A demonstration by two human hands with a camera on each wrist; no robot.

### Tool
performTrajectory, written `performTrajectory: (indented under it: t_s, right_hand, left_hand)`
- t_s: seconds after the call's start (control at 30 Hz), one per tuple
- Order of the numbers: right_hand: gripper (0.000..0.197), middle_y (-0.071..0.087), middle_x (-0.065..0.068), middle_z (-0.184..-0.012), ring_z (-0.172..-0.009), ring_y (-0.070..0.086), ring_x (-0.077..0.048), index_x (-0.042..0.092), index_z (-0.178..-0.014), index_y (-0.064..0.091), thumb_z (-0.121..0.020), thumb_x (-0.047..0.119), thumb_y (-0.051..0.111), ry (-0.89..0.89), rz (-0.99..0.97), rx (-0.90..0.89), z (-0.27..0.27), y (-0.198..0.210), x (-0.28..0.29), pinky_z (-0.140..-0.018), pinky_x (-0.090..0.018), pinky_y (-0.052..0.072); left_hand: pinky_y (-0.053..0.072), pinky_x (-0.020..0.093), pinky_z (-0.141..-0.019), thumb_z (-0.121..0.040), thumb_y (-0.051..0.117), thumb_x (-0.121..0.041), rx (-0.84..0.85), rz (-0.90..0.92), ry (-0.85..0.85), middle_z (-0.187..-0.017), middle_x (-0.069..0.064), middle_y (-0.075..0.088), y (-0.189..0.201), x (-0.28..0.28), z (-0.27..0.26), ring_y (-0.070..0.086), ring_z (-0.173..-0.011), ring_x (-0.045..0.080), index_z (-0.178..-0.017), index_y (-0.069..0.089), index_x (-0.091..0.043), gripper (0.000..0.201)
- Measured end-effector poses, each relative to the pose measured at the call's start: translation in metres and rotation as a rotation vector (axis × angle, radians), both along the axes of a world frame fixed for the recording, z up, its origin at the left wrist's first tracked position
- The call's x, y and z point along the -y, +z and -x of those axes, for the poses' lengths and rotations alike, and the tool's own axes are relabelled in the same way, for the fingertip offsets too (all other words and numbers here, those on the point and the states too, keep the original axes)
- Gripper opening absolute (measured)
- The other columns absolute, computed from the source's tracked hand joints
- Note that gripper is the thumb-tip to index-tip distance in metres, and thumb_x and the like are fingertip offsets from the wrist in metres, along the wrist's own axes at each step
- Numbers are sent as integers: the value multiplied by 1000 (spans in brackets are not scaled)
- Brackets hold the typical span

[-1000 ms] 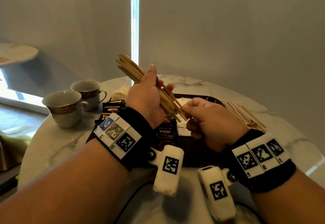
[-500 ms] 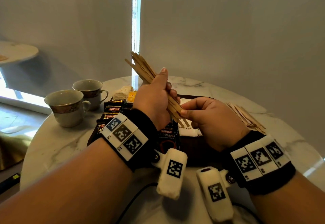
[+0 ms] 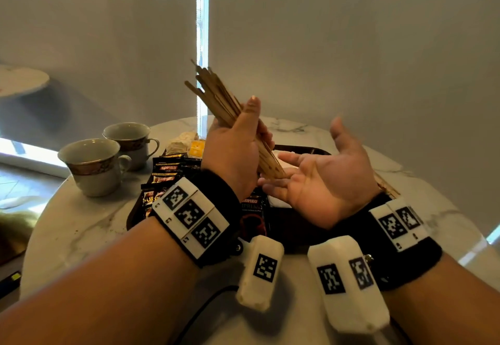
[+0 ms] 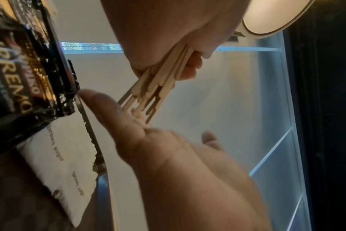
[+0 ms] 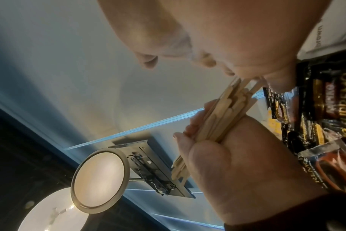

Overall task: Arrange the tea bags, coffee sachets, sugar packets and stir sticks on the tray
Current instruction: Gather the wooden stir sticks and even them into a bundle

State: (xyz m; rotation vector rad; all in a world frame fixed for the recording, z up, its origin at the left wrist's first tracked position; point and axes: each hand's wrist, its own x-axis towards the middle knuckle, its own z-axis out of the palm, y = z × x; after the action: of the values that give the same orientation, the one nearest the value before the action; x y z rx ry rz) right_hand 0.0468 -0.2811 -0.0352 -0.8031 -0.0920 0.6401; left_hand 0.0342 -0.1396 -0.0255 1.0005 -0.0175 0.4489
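Left hand [image 3: 232,152] grips bundle of thin wooden stir sticks [image 3: 216,95], lower ends touching palm of flat, spread right hand [image 3: 322,179], above dark tray [image 3: 319,152] w/ black coffee sachets [image 3: 253,209].

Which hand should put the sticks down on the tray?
Probably the left hand: it already grips the stir sticks above the tray. The right hand is open, only touching their lower ends.

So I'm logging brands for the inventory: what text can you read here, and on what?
"KOPIKO": black coffee sachets on the tray.
"SUPREMO": black coffee sachet.
"brown sugar": white sugar packet.
Yellow tea bag: print too small to read.
Wristbands: square code markers only, no words.
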Motion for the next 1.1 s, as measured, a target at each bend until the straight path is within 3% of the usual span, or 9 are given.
performTrajectory:
  t_s: [0.13, 0.3, 0.43, 0.57, 0.7, 0.83, 0.9, 1.0, 1.1]
  right_hand:
    - [111, 44, -46, -136, -122, 49, -63, -1, -147, 24, -77, 81, 51, -35, -171, -13, 4, 5, 1, -109, -67, 34]
    - [112, 42, -43, -141, -128, 45, -61, 7, -150, 25, -74, 83, 55, 61, -249, 62, 8, 4, 2, -115, -65, 28]
    - [108, 46, -44, -136, -122, 51, -61, 3, -146, 27, -76, 81, 52, -1, -179, 38, 10, 8, -3, -111, -64, 34]
    - [112, 44, -35, -145, -132, 46, -53, 0, -148, 31, -76, 83, 51, 123, -252, 110, 15, 9, -4, -116, -60, 30]
    - [106, 48, -32, -143, -128, 52, -48, 5, -148, 35, -77, 82, 49, 103, 37, 150, 10, 14, 3, -109, -61, 38]
    - [68, 68, -7, -113, -108, 61, -27, 16, -121, 62, -72, 64, 61, -190, 642, 611, 9, 24, 16, -85, -41, 46]
    - [65, 71, -3, -105, -105, 62, -28, 17, -116, 64, -68, 60, 74, -171, 616, 719, 11, 27, 20, -87, -45, 47]
    - [79, 71, -14, -116, -114, 66, -32, 20, -117, 66, -53, 61, 88, -25, 529, 725, 16, 24, 19, -93, -48, 54]
    - [48, 72, -15, -110, -106, 70, -30, 22, -98, 75, -69, 60, 78, -147, 692, 823, 25, 27, 15, -95, -54, 53]
  left_hand:
    - [59, 44, -77, -98, 66, -33, 12, -3, 13, -65, -2, 62, 0, 1, 1, 64, -67, 19, -85, 60, -13, 24]
    - [57, 43, -74, -98, 66, -32, 21, -49, -36, -62, 1, 59, -3, 7, 2, 60, -62, 21, -72, 60, -15, 32]
    - [57, 39, -69, -97, 66, -30, 25, -38, -24, -63, 2, 59, -2, 3, 1, 60, -61, 18, -77, 60, -12, 28]
    - [57, 41, -69, -95, 69, -32, 0, -124, -56, -71, 9, 61, -7, 7, 0, 61, -70, 28, -80, 62, -12, 26]
    - [52, 39, -64, -95, 68, -37, -37, -230, -77, -61, 1, 55, -4, 3, 4, 56, -59, 20, -71, 60, -20, 30]
    - [46, 30, -50, -95, 67, -35, -128, -659, -238, -56, -5, 52, 7, -6, 16, 49, -47, 11, -81, 57, -17, 25]
    - [44, 29, -50, -92, 71, -31, -191, -813, -484, -56, -4, 52, 12, -6, 22, 48, -48, 12, -84, 59, -16, 22]
    - [45, 31, -53, -84, 77, -24, -236, -864, -775, -58, 1, 52, 10, -1, 25, 48, -50, 17, -104, 59, -8, 31]
    - [48, 35, -60, -80, 76, -19, -238, -894, -776, -63, 9, 56, 9, 6, 27, 52, -54, 25, -115, 58, 6, 46]
